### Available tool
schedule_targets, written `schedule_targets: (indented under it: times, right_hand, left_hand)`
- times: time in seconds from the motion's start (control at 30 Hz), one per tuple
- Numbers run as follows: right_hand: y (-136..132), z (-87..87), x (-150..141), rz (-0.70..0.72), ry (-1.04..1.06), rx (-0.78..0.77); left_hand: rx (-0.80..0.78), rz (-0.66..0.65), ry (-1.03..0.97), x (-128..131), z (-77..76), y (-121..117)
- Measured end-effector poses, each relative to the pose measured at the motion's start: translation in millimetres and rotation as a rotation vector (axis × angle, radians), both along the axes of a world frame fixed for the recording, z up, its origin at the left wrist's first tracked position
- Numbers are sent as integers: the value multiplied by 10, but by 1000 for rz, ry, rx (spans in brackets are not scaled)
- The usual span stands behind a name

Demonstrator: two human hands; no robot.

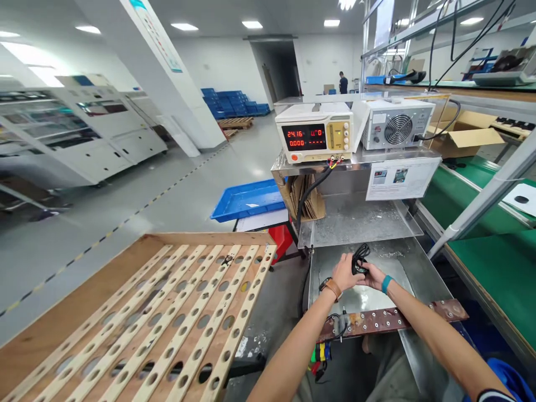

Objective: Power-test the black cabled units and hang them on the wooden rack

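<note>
A coiled black cable (360, 254) is held up between both hands above the metal bench top (377, 296). My left hand (344, 272), with a brown watch strap at the wrist, is closed on the cable from the left. From the right, my right hand (372, 276), a teal band on its wrist, grips the lower part of the same bundle. A small dark part seems to sit at the cable's lower end, too small to make out. Below the hands a reddish-brown strip with metal studs (377, 322) runs along the bench's front edge.
A power supply (316, 134) with red digits stands on the shelf beside a grey fan-cooled unit (397, 127). To the left lies a wooden rack with holed slats (184, 301). A blue tray (251, 200) is behind it. A green conveyor (494, 268) runs at right; a person (343, 84) stands far back.
</note>
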State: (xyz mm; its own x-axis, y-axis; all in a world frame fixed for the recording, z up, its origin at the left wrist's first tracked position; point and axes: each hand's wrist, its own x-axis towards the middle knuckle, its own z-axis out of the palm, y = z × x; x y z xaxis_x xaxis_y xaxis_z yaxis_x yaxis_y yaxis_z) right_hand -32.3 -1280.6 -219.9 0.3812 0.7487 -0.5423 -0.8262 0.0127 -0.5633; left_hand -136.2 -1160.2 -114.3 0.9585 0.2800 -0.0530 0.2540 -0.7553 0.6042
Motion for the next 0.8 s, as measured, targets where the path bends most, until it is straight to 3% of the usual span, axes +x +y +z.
schedule_targets:
  times: [0.2,0.43,0.57,0.8]
  right_hand:
    - [-37,97,19,36,52,23]
    - [-49,88,43,122,47,-99]
    - [-86,84,112,205,74,-42]
    - [-142,149,205,219,94,88]
  left_hand:
    - [103,28,123,176,14,-66]
    - [225,8,165,193,73,-133]
    - [245,2,153,197,123,-133]
    - [275,16,143,302,180,-186]
